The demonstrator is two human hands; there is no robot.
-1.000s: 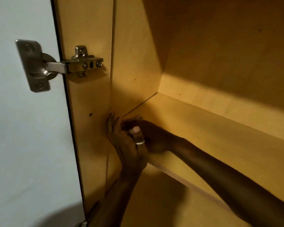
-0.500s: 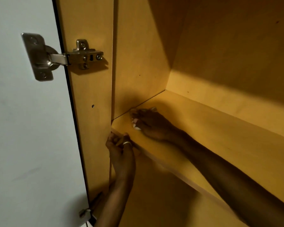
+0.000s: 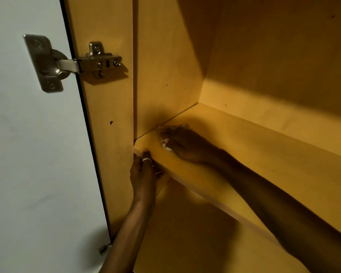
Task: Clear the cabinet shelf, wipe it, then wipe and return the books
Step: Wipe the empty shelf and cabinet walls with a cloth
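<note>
Currently the cabinet shelf point(image 3: 234, 146) carries no books; clearing looks done. No books or cloth are in view, so wiping and returning appear outstanding. The right hand point(image 3: 183, 144) lies on the shelf by its left corner, fingers curled; what they hold cannot be told. The left hand point(image 3: 144, 170), just below, grips the shelf's front edge. Bare board extends rightward behind the right hand; the side panel point(image 3: 165, 75) closes off the left.

The cabinet shelf point(image 3: 264, 154) is yellow-orange wood (plain, unpatterned), the hinge point(image 3: 77, 64) silver, the door point(image 3: 28, 154) white.
</note>
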